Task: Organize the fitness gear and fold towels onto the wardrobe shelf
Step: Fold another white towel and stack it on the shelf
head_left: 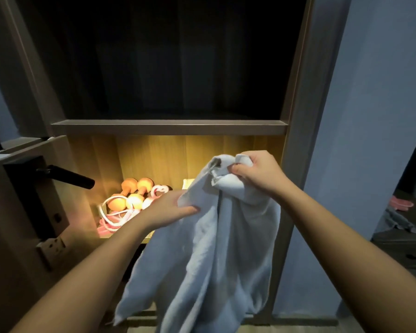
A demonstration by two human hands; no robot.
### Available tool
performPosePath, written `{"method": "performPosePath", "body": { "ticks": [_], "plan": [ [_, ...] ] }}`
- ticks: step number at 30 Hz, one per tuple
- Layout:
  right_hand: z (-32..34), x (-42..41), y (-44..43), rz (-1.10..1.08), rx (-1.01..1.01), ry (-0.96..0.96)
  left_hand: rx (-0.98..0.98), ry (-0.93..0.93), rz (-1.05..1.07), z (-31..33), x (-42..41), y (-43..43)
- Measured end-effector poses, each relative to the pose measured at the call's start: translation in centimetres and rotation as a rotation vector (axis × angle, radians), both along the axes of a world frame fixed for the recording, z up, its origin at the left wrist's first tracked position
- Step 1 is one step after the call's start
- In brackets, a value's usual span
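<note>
With orange dumbbells [130, 191] at the left end of the lit shelf [168, 155], the left hand [171, 207] pinched an edge of the towel [214, 236] hanging before that shelf, the right hand [257, 171] clutched a bunched corner, and finding matching corners first would likely square the fold.

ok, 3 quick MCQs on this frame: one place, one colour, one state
1. Where are the dumbbells?
A) lit lower shelf
B) dark upper shelf
C) floor

2. What colour is the towel?
A) red
B) pale blue-white
C) black

3. What state is the towel in?
A) folded on a shelf
B) hanging unfolded from both hands
C) lying on the floor

Key: 1A, they sit at the left of the lit compartment. 2B, the cloth is pale throughout. 3B, the right hand bunches its top and the left hand pinches an edge.
</note>
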State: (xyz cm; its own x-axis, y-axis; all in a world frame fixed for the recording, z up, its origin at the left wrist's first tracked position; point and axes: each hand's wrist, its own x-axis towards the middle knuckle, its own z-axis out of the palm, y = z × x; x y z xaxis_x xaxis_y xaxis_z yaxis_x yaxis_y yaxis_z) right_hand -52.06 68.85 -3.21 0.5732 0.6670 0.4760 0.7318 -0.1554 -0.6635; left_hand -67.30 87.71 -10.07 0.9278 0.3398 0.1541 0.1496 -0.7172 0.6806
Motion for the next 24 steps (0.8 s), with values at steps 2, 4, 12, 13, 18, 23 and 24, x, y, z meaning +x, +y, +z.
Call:
{"method": "performPosePath", "body": {
  "ticks": [2,4,12,13,18,23,24],
  "plan": [
    [0.1,0.4,-0.2,-0.027,-0.018,-0.032,-0.043,-0.011,0.027,-0.5,-0.1,0.3],
    [0.0,1.0,-0.7,-0.07,-0.079,-0.05,-0.05,-0.062,0.073,0.0,-0.1,0.4],
    [1.9,0.9,-3.4,-0.119,-0.33,-0.084,-0.053,-0.033,0.027,6.4,-0.4,-3.0],
    [2.8,0.2,-3.9,-0.102,-0.346,-0.073,-0.069,-0.025,0.008,7.3,-0.6,-3.5],
    [5.9,-2.6,-6.0,0.013,-0.572,0.002,-0.116,0.143,-0.097,10.8,-2.5,-7.3],
    [-2.5,-4.4,-6.0,0.05,-0.984,0.017,-0.139,0.4,-0.111,2.5,-3.5,-9.9],
    [-5.4,-4.8,-6.2,0.07,-1.067,0.055,-0.206,0.448,-0.111,-0.5,-3.9,-10.3]
  ]
}}
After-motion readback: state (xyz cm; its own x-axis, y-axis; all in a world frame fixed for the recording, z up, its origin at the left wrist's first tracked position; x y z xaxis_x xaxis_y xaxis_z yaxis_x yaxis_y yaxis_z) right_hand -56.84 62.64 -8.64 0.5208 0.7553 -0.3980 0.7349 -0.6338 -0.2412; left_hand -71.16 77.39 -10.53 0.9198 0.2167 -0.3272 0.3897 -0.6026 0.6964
